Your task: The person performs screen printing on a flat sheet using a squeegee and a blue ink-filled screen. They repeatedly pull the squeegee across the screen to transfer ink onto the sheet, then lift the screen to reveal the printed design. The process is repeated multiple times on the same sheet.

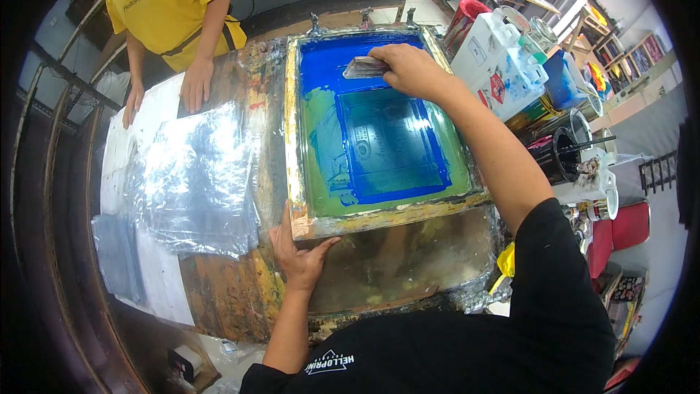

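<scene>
Blue ink [321, 66] in screen frame [292, 131]; black bucket [548, 166], contents unclear.

Dark metal rack [73, 75] at left, white tiled floor [380, 16] beyond.

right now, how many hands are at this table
4: your right hand holding the squeegee, your left hand at the near left corner of the screen frame, and a co-worker's two hands by the white sheet.

Right fingers [386, 52] around squeegee [363, 68]
</scene>
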A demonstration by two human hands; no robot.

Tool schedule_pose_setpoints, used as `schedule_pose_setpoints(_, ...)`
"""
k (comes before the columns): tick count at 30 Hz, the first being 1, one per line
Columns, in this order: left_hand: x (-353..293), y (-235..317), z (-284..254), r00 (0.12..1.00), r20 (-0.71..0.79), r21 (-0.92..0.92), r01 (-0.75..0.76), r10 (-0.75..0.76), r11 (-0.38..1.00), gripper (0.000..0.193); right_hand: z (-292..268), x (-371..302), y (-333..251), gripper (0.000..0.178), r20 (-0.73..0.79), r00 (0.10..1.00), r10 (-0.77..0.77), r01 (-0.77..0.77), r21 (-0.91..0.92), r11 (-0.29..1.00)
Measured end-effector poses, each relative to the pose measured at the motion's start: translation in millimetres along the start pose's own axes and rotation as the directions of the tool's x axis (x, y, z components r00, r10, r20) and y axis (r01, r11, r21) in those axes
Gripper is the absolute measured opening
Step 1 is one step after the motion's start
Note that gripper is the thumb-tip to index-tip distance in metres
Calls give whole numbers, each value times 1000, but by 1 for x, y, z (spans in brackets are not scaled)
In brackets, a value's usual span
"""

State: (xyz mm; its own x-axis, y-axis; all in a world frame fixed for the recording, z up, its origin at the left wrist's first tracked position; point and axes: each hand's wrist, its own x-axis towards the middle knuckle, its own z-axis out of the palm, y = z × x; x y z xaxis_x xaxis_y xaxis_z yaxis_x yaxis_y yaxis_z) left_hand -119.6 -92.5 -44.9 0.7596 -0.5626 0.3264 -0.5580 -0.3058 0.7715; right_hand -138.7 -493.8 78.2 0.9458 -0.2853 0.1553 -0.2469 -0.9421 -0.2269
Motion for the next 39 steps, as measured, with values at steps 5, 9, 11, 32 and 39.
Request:
schedule_pose_setpoints(5, 1, 1, -2, 999, -10, -54, -35, 35, 998, 110, 10, 10, 0, 44, -18, 1000, 10, -11, -46, 999)
schedule_pose_setpoints(9, 0, 2, -2, 998, -14, -31, -67, 67, 997, 106, 26, 13, -1, 40, -15, 1000, 5, -7, -127, 992)
schedule_pose_setpoints(11, 0, 1, -2, 997, -21, -33, -73, 72, 997, 105, 36, 9, -6, 36, -23, 999, 23, -26, -149, 989)
schedule_pose_setpoints(32, 39, 68, -8, 987, -158, -570, -86, -6, 817, 71, -46, -160, -150, 43, -266, 961, -72, 13, -218, 976)
schedule_pose_setpoints(39, 94, 93, -10, 989, -142, -320, -4, -43, 947, 65, -126, -73, -139, 58, -600, 771, -212, -1, -334, 943)
